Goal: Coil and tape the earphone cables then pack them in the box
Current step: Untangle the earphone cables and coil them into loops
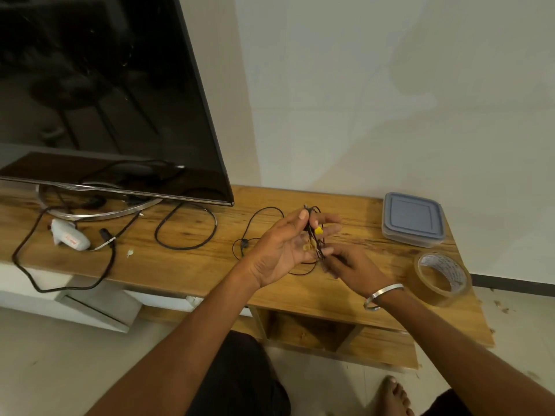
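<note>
A thin black earphone cable (260, 217) with a yellow earbud tip (318, 230) is partly looped around the fingers of my left hand (288, 244), palm up above the wooden table (210, 262). The thumb pins the loops. My right hand (350, 265), with a metal bangle on the wrist, pinches the cable just below the loops. A loose stretch of the cable trails left onto the table in an arc. A clear box with a blue-grey lid (413, 219), closed, sits at the back right. A roll of brown tape (441, 277) lies near the right front corner.
A large black TV (105, 94) on a ring stand fills the left. Thicker black cables (186, 226) and a white device (70, 237) lie under it. The table's front edge runs close to my forearms, with an open shelf below. My bare foot (393, 394) rests on the floor.
</note>
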### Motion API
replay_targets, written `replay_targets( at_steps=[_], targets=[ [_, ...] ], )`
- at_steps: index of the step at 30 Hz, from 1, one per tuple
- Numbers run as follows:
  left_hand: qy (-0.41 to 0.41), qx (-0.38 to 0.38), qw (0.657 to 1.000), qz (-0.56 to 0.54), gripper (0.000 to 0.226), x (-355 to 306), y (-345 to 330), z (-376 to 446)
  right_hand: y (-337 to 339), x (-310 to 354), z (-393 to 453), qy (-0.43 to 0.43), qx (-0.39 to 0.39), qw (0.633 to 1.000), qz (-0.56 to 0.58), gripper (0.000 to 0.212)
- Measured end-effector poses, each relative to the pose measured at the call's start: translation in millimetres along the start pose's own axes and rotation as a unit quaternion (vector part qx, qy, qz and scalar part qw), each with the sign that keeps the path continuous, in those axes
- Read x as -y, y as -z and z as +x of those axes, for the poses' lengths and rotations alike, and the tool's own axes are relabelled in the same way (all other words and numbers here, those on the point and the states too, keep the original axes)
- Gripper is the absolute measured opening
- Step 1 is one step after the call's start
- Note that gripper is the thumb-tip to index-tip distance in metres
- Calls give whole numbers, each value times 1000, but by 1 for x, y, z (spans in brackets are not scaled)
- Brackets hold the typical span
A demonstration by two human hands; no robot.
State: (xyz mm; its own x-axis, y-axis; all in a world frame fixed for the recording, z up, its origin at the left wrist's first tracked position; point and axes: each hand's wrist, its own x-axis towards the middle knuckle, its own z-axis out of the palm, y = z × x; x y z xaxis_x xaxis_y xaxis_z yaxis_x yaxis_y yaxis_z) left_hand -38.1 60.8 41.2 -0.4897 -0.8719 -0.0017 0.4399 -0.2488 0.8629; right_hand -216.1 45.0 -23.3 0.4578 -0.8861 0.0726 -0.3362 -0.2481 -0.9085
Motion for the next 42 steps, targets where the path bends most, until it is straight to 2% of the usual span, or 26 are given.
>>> replay_targets(
  at_steps=[5,9,13,17,23,28,33,36,42],
  targets=[
    [-52,-95,992,68,24,6,1,3,-13,8,1,-39,26,997,65,25],
    [-68,-171,976,121,24,11,1,5,-22,7,3,-63,-10,987,144,25],
    [-76,-222,959,161,30,17,3,7,-24,15,4,-48,-2,980,192,10],
    [-82,-254,942,202,27,22,5,6,-26,19,4,-47,7,977,206,28],
    [-80,-258,941,205,24,24,3,6,-29,17,6,-43,-32,978,203,25],
    [-86,-248,942,208,24,24,-6,6,-35,18,8,4,-130,989,72,26],
    [-89,-251,943,201,32,30,-9,7,-43,21,11,-49,-180,979,80,15],
    [-87,-253,943,196,28,33,-8,7,-46,22,9,-74,-198,971,110,9],
    [-74,-220,962,144,23,31,-9,4,-44,26,10,-91,-226,956,162,24]
  ],
)
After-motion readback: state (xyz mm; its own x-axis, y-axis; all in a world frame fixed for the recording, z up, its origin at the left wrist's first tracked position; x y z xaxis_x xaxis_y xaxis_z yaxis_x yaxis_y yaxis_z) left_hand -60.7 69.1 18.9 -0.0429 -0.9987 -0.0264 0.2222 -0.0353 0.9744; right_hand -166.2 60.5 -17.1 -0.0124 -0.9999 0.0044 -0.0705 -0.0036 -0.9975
